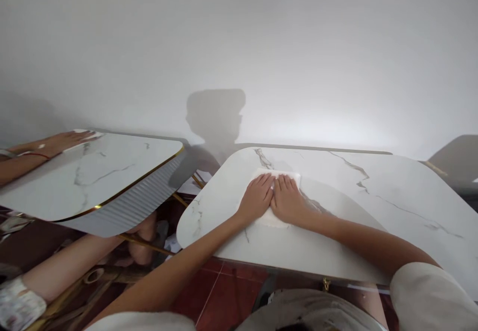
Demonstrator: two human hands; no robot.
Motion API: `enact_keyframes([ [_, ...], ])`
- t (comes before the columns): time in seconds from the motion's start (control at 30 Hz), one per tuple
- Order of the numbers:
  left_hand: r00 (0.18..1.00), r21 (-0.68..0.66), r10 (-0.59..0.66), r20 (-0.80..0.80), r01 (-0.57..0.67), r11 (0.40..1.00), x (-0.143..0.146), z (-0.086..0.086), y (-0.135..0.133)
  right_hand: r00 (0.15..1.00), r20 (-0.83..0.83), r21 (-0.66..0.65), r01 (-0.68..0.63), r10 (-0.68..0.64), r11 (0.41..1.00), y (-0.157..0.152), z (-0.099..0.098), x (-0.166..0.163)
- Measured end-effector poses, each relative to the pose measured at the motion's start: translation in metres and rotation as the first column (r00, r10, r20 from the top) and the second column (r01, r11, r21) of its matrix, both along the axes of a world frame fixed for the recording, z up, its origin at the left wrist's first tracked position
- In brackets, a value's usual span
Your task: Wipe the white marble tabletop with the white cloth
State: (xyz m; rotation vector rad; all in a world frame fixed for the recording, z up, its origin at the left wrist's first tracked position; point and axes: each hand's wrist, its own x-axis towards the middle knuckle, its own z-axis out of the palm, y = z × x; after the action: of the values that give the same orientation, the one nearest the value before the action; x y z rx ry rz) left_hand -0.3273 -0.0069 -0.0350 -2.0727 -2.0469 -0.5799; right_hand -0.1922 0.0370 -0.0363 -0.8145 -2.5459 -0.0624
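Note:
A folded white cloth [289, 177] lies on the white marble table [373, 211] in front of me. My left hand [257, 196] rests flat on the cloth's left half, fingers stretched out together. My right hand [288, 200] lies flat beside it on the right half, touching the left hand along the forefingers. Both palms press down on the cloth and cover most of it; only its far edge and near corner show.
A second marble table [93, 181] with a gold rim stands to the left. Another person's hand [61, 142] lies on its far left edge, and that person's leg [74, 261] shows below it. Red floor tiles [220, 291] lie under the tables. A plain wall stands behind.

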Motion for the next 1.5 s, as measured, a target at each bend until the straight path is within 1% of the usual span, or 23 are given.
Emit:
enact_keyframes([
  [0.13, 0.998, -0.003, 0.062, -0.006, -0.062, 0.998, 0.011, 0.000, -0.048, 0.997, 0.006, -0.001, -0.072, 0.072, 0.997, -0.039, 0.001, 0.009],
  [0.27, 0.993, -0.012, 0.116, 0.009, -0.116, 0.993, 0.031, -0.001, -0.080, 0.988, 0.014, -0.015, -0.151, 0.151, 0.988, -0.062, 0.005, 0.029],
  [0.4, 0.991, -0.040, 0.128, 0.029, -0.127, 0.991, 0.055, -0.003, -0.090, 0.983, 0.013, -0.028, -0.185, 0.185, 0.982, -0.067, 0.005, 0.054],
  [0.53, 0.994, -0.075, 0.094, 0.050, -0.090, 0.993, 0.073, -0.008, -0.083, 0.982, 0.018, -0.058, -0.186, 0.187, 0.981, -0.058, 0.003, 0.078],
  [0.7, 0.997, -0.073, 0.029, 0.076, -0.023, 0.997, 0.080, -0.012, -0.052, 0.984, 0.043, -0.112, -0.165, 0.171, 0.980, -0.029, 0.006, 0.092],
  [0.87, 0.996, -0.078, 0.024, 0.090, -0.017, 0.997, 0.075, -0.005, -0.005, 0.989, 0.054, -0.133, -0.132, 0.140, 0.982, 0.016, 0.007, 0.085],
  [1.03, 0.995, -0.056, 0.014, 0.097, -0.009, 0.998, 0.057, 0.002, 0.047, 0.996, 0.040, -0.118, -0.077, 0.083, 0.990, 0.064, 0.005, 0.061],
  [1.2, 0.998, -0.011, -0.025, 0.063, 0.026, 1.000, 0.023, -0.001, 0.098, 0.997, 0.064, -0.122, -0.044, 0.052, 0.992, 0.111, 0.008, 0.029],
  [1.33, 0.998, -0.002, -0.023, 0.054, 0.023, 1.000, -0.002, -0.002, 0.137, 0.997, 0.067, -0.139, -0.036, 0.046, 0.990, 0.148, 0.011, 0.006],
  [1.43, 0.998, 0.007, -0.015, 0.059, 0.014, 1.000, -0.013, 0.001, 0.162, 0.996, 0.069, -0.139, -0.039, 0.049, 0.990, 0.174, 0.013, -0.007],
  [1.5, 0.998, 0.016, -0.025, 0.055, 0.024, 1.000, -0.016, 0.004, 0.177, 0.996, 0.080, -0.137, -0.028, 0.040, 0.990, 0.189, 0.013, -0.012],
])
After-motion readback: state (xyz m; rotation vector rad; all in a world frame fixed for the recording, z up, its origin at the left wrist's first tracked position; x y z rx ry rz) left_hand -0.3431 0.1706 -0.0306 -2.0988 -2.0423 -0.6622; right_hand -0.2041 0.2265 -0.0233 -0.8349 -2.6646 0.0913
